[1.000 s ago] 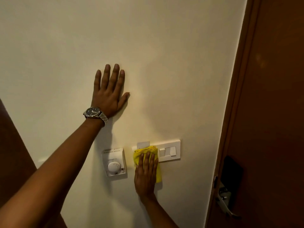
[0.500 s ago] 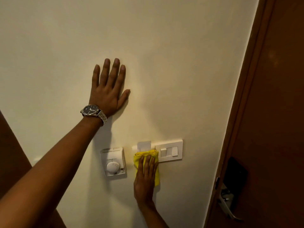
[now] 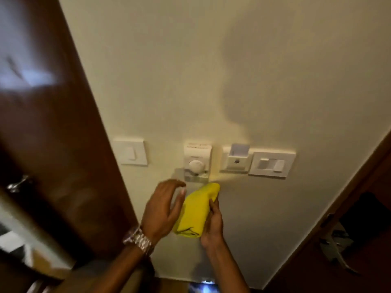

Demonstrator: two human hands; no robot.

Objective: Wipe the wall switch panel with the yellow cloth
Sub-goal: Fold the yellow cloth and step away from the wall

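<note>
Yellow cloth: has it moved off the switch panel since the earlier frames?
Yes. The yellow cloth has come down and left off the switch panel; it now sits below the dial control, held in the right hand.

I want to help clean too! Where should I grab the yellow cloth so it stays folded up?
Probably around its middle, coming from the side, fingers across the flat folded face. The yellow cloth is folded into a long pad; the right hand holds its right edge, and the left hand hovers open at its left. The loose corners bunch at the bottom, so avoid gripping there.
</note>
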